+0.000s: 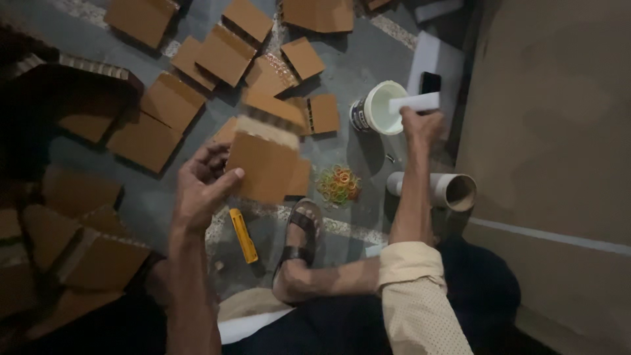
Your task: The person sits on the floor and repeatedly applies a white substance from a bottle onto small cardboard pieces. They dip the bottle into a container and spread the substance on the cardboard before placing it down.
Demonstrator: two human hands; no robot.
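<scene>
The person sat on the grey floor (368, 59), and the landmark here was the small white plastic bucket (379, 107) that stood open on it. The right hand (420, 125) was at the right rim of this bucket, closed around a flat white strip-like tool (415, 102) whose free end reached over the bucket's mouth. What the bucket held I could not tell. The left hand (205, 187) was well to the left of the bucket and nearer to the person. It pinched a brown square piece of corrugated cardboard (265, 164) between thumb and fingers, half closed, holding the piece up above the floor with its flat face toward the camera.

Between the bucket and the person's sandalled foot (299, 240) lay a little heap of coloured rubber bands (338, 184). A yellow utility knife (244, 235) lay left of the foot. A cardboard tube (442, 189) lay below the bucket, to its right. Many more cut brown cardboard pieces (223, 56) were spread on the floor left of the bucket.

In my judgement, the step in hand was loading the white tool at the bucket. The next move would call for bringing tool and held cardboard together, with the cardboard kept steady and flat.
</scene>
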